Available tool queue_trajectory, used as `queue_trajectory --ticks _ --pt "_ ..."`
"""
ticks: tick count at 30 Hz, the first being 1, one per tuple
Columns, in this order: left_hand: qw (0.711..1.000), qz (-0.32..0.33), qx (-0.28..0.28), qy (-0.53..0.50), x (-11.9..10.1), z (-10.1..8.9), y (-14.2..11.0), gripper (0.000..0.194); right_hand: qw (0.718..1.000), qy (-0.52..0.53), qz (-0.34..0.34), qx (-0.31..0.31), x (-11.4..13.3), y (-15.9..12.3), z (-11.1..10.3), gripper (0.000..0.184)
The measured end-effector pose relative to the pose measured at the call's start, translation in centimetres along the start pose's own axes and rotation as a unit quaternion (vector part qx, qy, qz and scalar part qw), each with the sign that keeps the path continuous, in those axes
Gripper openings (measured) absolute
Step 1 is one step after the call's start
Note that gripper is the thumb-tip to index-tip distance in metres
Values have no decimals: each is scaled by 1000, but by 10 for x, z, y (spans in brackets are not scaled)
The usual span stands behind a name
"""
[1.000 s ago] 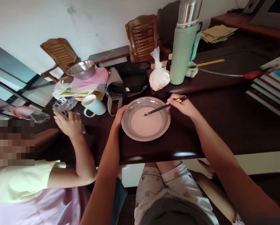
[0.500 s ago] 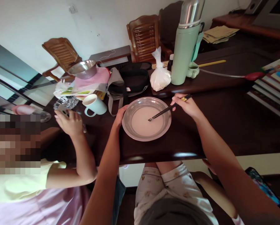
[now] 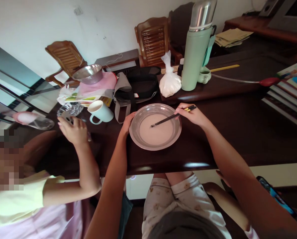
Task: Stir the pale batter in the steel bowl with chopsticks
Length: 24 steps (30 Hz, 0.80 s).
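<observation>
A round metal basin stands on the dark table, with a pale, milky liquid inside. My left hand grips the basin at its left rim, its fingers partly hidden behind the wall. In my right hand, above the right rim, is a pair of dark chopsticks with gold bands near the top. They slant down to the left, and their tips are in the liquid near the middle of the basin.
Behind the basin stand a tied bag of white powder, a green thermos and a black-grey bag. A white mug is to the left, beside a person's hand holding a phone. Books lie at right.
My right hand has moved left with the chopsticks, and their tips have shifted left through the liquid. The basin and my left hand have stayed in place. The person at left leans lower.
</observation>
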<state>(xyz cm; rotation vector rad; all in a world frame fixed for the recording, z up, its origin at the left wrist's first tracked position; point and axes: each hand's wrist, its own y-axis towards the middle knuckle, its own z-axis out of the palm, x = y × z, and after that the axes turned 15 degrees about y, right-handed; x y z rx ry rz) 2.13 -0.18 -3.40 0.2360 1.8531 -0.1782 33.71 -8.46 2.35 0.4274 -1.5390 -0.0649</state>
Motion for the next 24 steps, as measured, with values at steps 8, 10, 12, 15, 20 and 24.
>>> queue_trajectory --ticks 8,10,12,15,20,24 --pt "981 65 -149 104 -26 -129 -57 50 1000 4 -10 -19 2 0 1 34" --pt "958 92 -258 87 -25 -167 -71 55 1000 0 2 11 2 0 3 31" --pt "941 55 -320 92 -25 -184 -77 56 1000 -13 -2 -7 3 0 2 30" --pt "940 22 -325 101 -35 -158 -74 58 997 -21 -15 -70 6 -1 -1 36" --pt "986 3 -135 102 -39 -40 -38 53 1000 -6 6 -1 10 -2 2 36" --pt "989 -23 -137 53 -18 -1 -8 55 999 -17 -9 -42 9 -3 -3 33"
